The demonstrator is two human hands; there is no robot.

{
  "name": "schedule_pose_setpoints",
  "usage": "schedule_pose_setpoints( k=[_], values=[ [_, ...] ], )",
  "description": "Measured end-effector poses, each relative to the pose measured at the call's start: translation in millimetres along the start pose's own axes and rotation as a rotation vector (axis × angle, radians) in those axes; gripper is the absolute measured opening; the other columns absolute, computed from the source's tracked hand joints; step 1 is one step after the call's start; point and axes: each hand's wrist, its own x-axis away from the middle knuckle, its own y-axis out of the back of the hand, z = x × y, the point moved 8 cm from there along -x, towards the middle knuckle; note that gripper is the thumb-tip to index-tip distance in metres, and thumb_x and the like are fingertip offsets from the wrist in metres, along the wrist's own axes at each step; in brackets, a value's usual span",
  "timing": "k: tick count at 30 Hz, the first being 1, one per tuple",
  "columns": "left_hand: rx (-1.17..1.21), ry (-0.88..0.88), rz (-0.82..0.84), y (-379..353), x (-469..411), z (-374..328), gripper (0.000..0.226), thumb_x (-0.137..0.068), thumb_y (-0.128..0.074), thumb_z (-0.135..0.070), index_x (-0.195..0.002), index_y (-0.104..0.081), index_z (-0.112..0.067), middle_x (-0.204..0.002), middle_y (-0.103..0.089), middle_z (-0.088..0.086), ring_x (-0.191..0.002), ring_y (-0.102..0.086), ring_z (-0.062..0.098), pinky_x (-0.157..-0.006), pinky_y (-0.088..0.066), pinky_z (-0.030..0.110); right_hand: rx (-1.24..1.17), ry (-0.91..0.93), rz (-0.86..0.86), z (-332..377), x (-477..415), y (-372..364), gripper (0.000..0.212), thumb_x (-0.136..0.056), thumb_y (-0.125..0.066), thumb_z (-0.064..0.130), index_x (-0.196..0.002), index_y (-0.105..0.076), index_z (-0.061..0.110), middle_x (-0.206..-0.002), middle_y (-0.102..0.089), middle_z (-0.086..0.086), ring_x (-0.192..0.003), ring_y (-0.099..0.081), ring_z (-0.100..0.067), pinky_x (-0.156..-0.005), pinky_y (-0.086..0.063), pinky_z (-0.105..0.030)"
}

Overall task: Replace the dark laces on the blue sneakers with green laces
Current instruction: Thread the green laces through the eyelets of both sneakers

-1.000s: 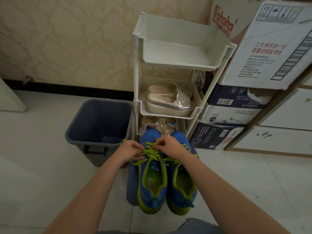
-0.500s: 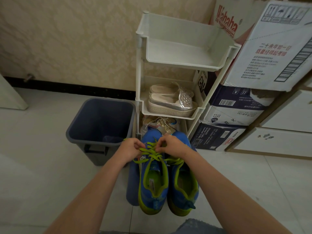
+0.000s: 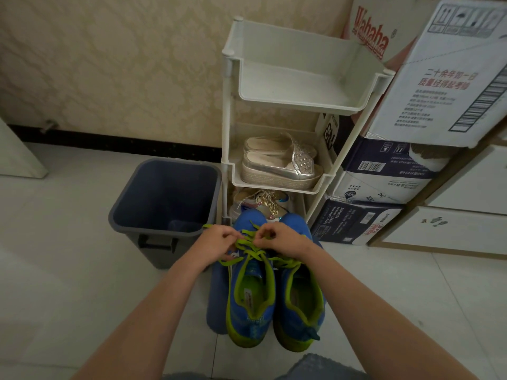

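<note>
Item: blue sneakers [image 3: 274, 292], pair, side by side on a low blue stand on the floor, toes toward the far shelf rack [image 3: 290, 105], grey bin [image 3: 164, 204] to their left.

Green laces [image 3: 248, 249]: threaded on both shoes as far as I can see; no dark lace in view.

Left hand [image 3: 216, 242]: fingers curled shut, pinching a green lace end over the left shoe's upper eyelets.

Right hand [image 3: 279, 238]: likewise closed on a strand of the same lace, just beside the left hand.

Change since a second ago: I see the hands drawn closer together over the left shoe, with the lace bunched between them; shoes unmoved. I judge lacing nearly done and a knot or final tightening now in hand.
</note>
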Motion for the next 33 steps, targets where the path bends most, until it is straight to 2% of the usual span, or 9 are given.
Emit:
schedule_pose_setpoints(
  k=[5, 8, 11, 15, 18, 21, 24, 27, 33],
  values=[
    [0.046, 0.019, 0.011, -2, 2, -1, 0.032, -0.093, -0.056, -0.039, -0.102, -0.064, -0.009, -0.103, -0.067, 0.007, -0.091, -0.066, 0.018, -0.068, -0.058, 0.025, -0.054, -0.088, -0.093, -12, -2, 7, 0.021, -0.094, -0.059, 0.019, -0.091, -0.066, -0.001, -0.080, -0.062, -0.006, -0.067, -0.055, -0.007, -0.062, -0.044, -0.016],
    [0.045, 0.018, 0.001, -2, 3, -3, 0.027, -0.100, -0.046, -0.024, -0.111, -0.060, -0.004, -0.106, -0.065, 0.009, -0.094, -0.063, 0.018, -0.065, -0.055, 0.025, -0.340, -0.225, -0.102, -23, 0, 6, 0.026, -0.103, -0.040, 0.021, -0.096, -0.053, 0.000, -0.076, -0.056, -0.008, -0.046, -0.052, -0.001, -0.045, -0.035, -0.015],
    [0.030, 0.043, 0.019, -5, 3, 0, 0.026, -0.102, -0.039, -0.011, -0.118, -0.057, -0.003, -0.118, -0.062, 0.014, -0.103, -0.060, 0.021, -0.066, -0.053, 0.026, -0.515, -0.299, -0.122, -27, 3, 8, 0.028, -0.104, -0.035, 0.025, -0.098, -0.050, 0.003, -0.080, -0.053, -0.008, -0.054, -0.053, -0.007, -0.047, -0.033, -0.018],
    [0.017, 0.061, 0.020, -6, 1, 3, 0.031, -0.101, -0.034, -0.002, -0.123, -0.054, -0.002, -0.114, -0.061, 0.015, -0.100, -0.058, 0.021, -0.061, -0.049, 0.026, -0.197, -0.211, -0.084, -16, 3, 7, 0.042, -0.095, -0.048, 0.048, -0.102, -0.061, 0.009, -0.086, -0.053, 0.002, -0.077, -0.049, -0.012, -0.063, -0.038, -0.023],
    [-0.045, 0.010, 0.038, -9, -1, -2, 0.045, -0.095, -0.031, 0.008, -0.132, -0.052, -0.007, -0.102, -0.059, 0.011, -0.096, -0.057, 0.023, -0.064, -0.048, 0.027, -0.026, -0.047, -0.104, -8, -3, 9, 0.022, -0.085, -0.070, 0.031, -0.087, -0.069, 0.009, -0.087, -0.058, -0.003, -0.073, -0.052, -0.004, -0.072, -0.043, -0.022],
    [-0.237, -0.102, 0.037, -12, 0, -13, 0.056, -0.089, -0.031, 0.014, -0.132, -0.055, -0.013, -0.107, -0.060, 0.015, -0.097, -0.055, 0.021, -0.077, -0.046, 0.030, -0.013, -0.051, -0.145, -8, -2, 13, 0.012, -0.085, -0.070, 0.016, -0.087, -0.071, 0.004, -0.076, -0.062, 0.001, -0.069, -0.055, -0.003, -0.061, -0.043, -0.009],
    [-0.370, -0.165, 0.048, -16, 2, -19, 0.054, -0.091, -0.032, 0.009, -0.131, -0.056, -0.017, -0.098, -0.057, 0.009, -0.095, -0.056, 0.019, -0.085, -0.044, 0.030, -0.013, -0.084, -0.189, -12, 0, 18, 0.017, -0.083, -0.073, 0.023, -0.080, -0.071, 0.006, -0.072, -0.061, -0.005, -0.066, -0.054, -0.011, -0.063, -0.044, -0.022],
    [-0.391, -0.170, 0.060, -15, 4, -21, 0.058, -0.090, -0.029, 0.011, -0.131, -0.056, -0.018, -0.095, -0.055, 0.006, -0.096, -0.057, 0.022, -0.083, -0.045, 0.029, 0.045, -0.122, -0.119, -14, 2, 17, 0.027, -0.082, -0.074, 0.028, -0.078, -0.068, 0.002, -0.066, -0.054, -0.003, -0.058, -0.047, -0.009, -0.056, -0.038, -0.019],
    [-0.370, -0.165, 0.061, -17, 3, -20, 0.053, -0.092, -0.031, 0.010, -0.130, -0.057, -0.015, -0.109, -0.060, 0.014, -0.108, -0.058, 0.031, -0.080, -0.043, 0.026, -0.418, -0.233, -0.210, -23, 5, 17, 0.012, -0.094, -0.055, 0.013, -0.083, -0.055, 0.014, -0.075, -0.061, -0.004, -0.060, -0.058, -0.014, -0.042, -0.030, -0.019]
  ],
)
